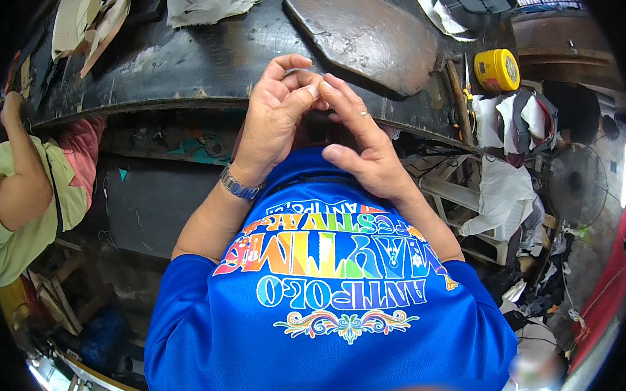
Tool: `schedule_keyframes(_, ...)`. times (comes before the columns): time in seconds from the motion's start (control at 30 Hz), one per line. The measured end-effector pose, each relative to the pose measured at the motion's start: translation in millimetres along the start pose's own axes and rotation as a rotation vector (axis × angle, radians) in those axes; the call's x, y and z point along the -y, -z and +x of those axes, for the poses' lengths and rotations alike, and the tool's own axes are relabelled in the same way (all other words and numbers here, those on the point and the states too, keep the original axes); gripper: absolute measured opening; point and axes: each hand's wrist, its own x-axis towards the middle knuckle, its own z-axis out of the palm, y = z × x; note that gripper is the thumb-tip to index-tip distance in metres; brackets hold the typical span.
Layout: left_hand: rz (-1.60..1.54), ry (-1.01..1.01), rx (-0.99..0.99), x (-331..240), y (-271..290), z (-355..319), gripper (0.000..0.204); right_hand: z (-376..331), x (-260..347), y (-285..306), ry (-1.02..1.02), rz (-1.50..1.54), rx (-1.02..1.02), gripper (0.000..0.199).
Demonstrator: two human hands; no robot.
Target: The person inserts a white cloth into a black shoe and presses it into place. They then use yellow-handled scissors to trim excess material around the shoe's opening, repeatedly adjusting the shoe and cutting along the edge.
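Both of my hands are raised in front of my blue shirt, over the near edge of a dark worktable (179,68). My left hand (275,116) has its thumb and fingers drawn together in a pinch; anything between them is too small or hidden to make out. Against that thumb tip rest the fingertips of my right hand (368,141). Its fingers are stretched out and its thumb stands apart, with a ring on one finger. Beyond my hands lies a thick, dark brown slab (361,34) with cut corners.
A yellow tub (496,70) stands at the table's right end, near a wooden-handled tool (458,103). White cloth (211,4) and tan pieces (81,27) lie at the far left. Another person's arm (25,168) reaches to the table's left end. A fan (578,181) stands at right.
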Motion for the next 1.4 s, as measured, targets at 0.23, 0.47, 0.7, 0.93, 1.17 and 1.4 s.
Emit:
schedule_keyframes(0.23, -0.075, 0.166, 0.038, -14.0, 0.8, -8.1, 0.05, 23.3, -8.7, -6.3, -0.301, 1.031, -0.032, 0.057)
schedule_keyframes(0.47, -0.256, 0.142, 0.035, -37.2, 25.3, -2.1, 0.023, 52.8, 0.2, 21.3, -0.209, 1.068, -0.52, 0.036)
schedule_keyframes(0.7, 0.316, 0.005, 0.144, -52.8, 45.2, 3.6, 0.024, 63.3, 10.2, -24.3, -0.31, 0.498, -0.376, 0.052)
schedule_keyframes(0.93, 1.007, -0.276, 0.198, -70.0, 34.8, 14.9, 0.029, 86.0, 17.3, -35.5, -0.473, 0.435, -0.249, 0.046)
schedule_keyframes(1.17, 1.013, -0.281, 0.14, -83.6, 39.3, 38.6, 0.021, 85.1, 16.9, -39.3, -0.594, 0.741, -0.303, 0.047)
schedule_keyframes(1.4, 0.847, -0.237, 0.29, -88.5, 39.6, 52.1, 0.017, 67.5, 20.3, -42.1, -0.568, 0.719, -0.293, 0.045)
